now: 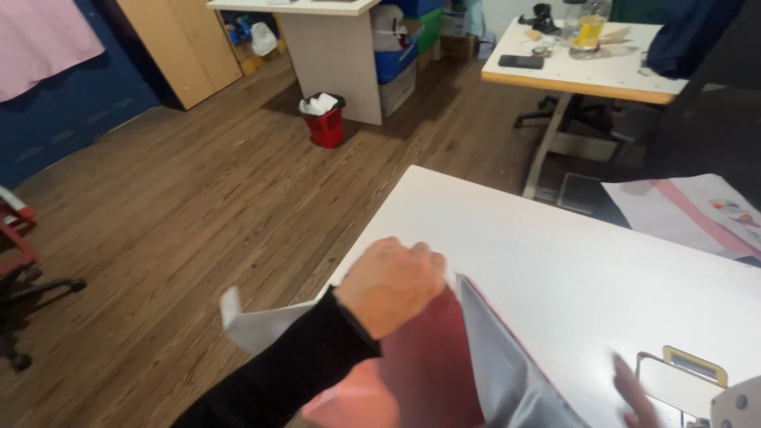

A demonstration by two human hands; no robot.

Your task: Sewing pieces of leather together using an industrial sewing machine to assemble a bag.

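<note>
White worktable [555,261] filling the lower right, smooth and bare across its middle, with one corner jutting toward the wooden plank floor [198,206]. At that table's near left edge, left hand [392,284] in a black sleeve, fingers curled tight around a fold of grey and pink fabric [468,357]; fabric draped over the edge, pink side facing up below the hand, grey side lying on the tabletop toward the right, one pale corner hanging off the table's left side above the floor. At the table's near right, right hand [634,392] blurred and mostly cut off, fingers impossible to judge, just beside a metal sewing-machine part [690,368]. On the table's far right edge, a white and pink printed cloth [690,210]. Beyond the table, a second white desk [587,67] carrying a phone and a glass jug. Left of that desk, a red waste bin [325,123] stuffed with paper, set against a pale cabinet. Far left of the table, dark blue wall and a rolling chair base.
</note>
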